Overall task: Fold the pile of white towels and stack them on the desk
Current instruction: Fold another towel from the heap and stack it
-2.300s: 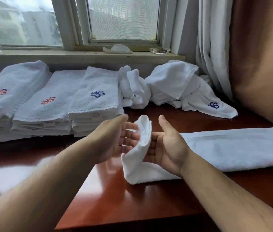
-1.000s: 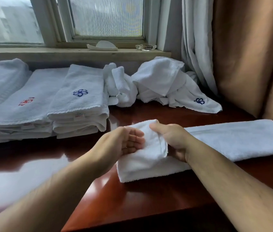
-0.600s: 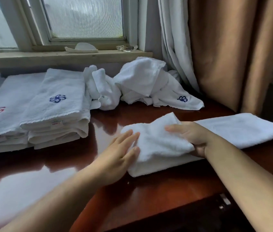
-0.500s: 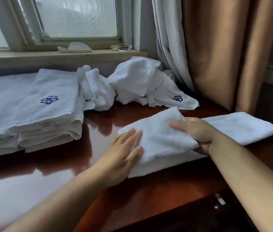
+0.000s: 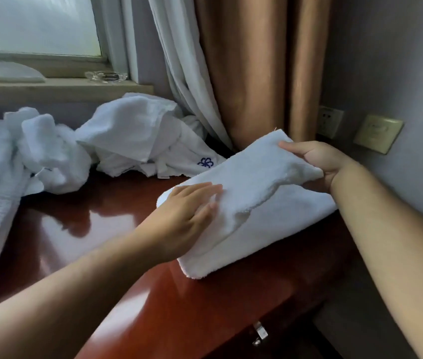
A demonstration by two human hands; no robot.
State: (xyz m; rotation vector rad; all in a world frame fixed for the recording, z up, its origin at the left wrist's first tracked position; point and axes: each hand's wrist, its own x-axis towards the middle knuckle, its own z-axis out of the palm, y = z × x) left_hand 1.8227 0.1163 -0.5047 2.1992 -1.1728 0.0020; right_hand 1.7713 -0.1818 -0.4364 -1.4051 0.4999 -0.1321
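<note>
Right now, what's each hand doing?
Left hand: open, pressing flat on the towel.
Right hand: gripping the towel's folded-over end.

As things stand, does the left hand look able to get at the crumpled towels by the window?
Probably yes. The left hand lies flat on the half-folded towel, gripping nothing, and only bare desk separates it from the crumpled towels.
</note>
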